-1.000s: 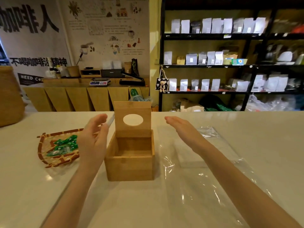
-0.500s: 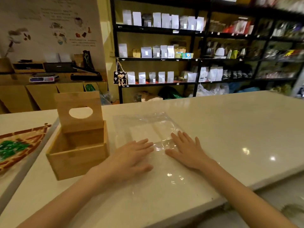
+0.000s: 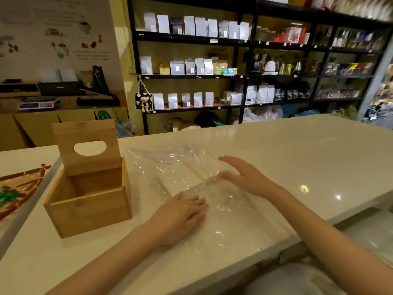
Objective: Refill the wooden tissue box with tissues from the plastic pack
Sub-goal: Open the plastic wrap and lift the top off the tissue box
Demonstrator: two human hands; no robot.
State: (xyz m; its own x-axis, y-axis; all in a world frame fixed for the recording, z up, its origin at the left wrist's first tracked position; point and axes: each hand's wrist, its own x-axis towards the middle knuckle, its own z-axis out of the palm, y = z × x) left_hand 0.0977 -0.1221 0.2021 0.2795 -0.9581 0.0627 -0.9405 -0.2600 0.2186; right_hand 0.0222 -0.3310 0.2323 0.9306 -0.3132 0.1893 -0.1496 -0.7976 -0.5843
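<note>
1. The box (image 3: 89, 188) stands on the counter (image 3: 287, 150), empty inside, its lid (image 3: 86, 145) raised upright at the far side with an oval slot cut through it.
2. Just right of the box lies the pack (image 3: 176, 167), a clear, crinkled plastic bag spread flat on the counter, its near part reaching toward the counter's front edge.
3. Inside the pack, right of the box, a white stack of tissues (image 3: 182, 177) shows through the plastic.
4. The left hand (image 3: 182, 211) lies palm down on the pack, right of the box and nearer the camera than the tissues; its fingers are together and flat, gripping nothing.
5. The right hand (image 3: 244, 177) is farther right of the box, at the right edge of the tissues, fingers spread and extended. Its palm seems to touch the plastic; whether the fingertips press down or hover I cannot tell. It holds nothing.
6. Left of the box, at the frame's edge, sits a woven tray (image 3: 19, 188) with green items in it.
7. Behind the box, past the counter, dark shelves (image 3: 234, 75) carry rows of pale pouches.
</note>
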